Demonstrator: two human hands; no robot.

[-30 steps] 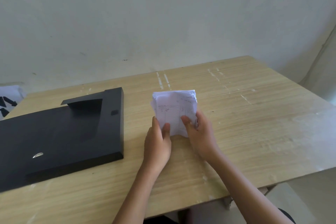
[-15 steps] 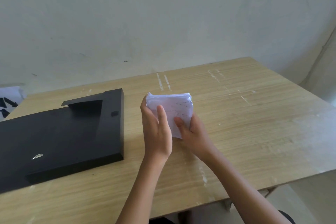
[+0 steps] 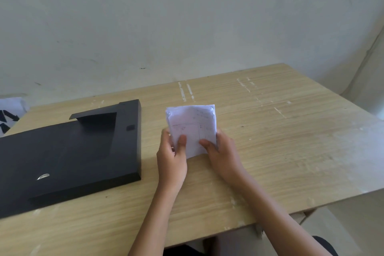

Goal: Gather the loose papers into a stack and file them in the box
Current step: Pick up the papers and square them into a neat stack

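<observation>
The small stack of white paper sheets (image 3: 192,129) stands nearly upright at the middle of the pale wood-grain surface (image 3: 280,151), its lower edge down near the wood between the two hands. The front sheet carries faint ruled lines, like a table or form, with some handwriting towards its top right; none of it is clear enough to read. The top edges of the sheets are uneven, a few corners standing slightly proud of the rest.

The left hand (image 3: 171,158) holds the stack from its nine o'clock side, the thumb pressed flat on the front sheet and the fingers (image 3: 166,134) curled round behind the edge. The right hand (image 3: 221,151) grips the three o'clock side the same way, thumb across the front and the rest wrapped behind, clamped on the paper.

At about nine o'clock from the stack, well apart from it, lies a flat black rectangular box (image 3: 68,158) with a raised lip along its right side and a folded flap at its far end. A small silvery oval mark shows on its near part; I cannot make out any lettering on it. Beyond the surface's far left corner, at ten o'clock, a white sheet with black arrow-like shapes (image 3: 9,117) peeks in against the pale wall (image 3: 187,16).
</observation>
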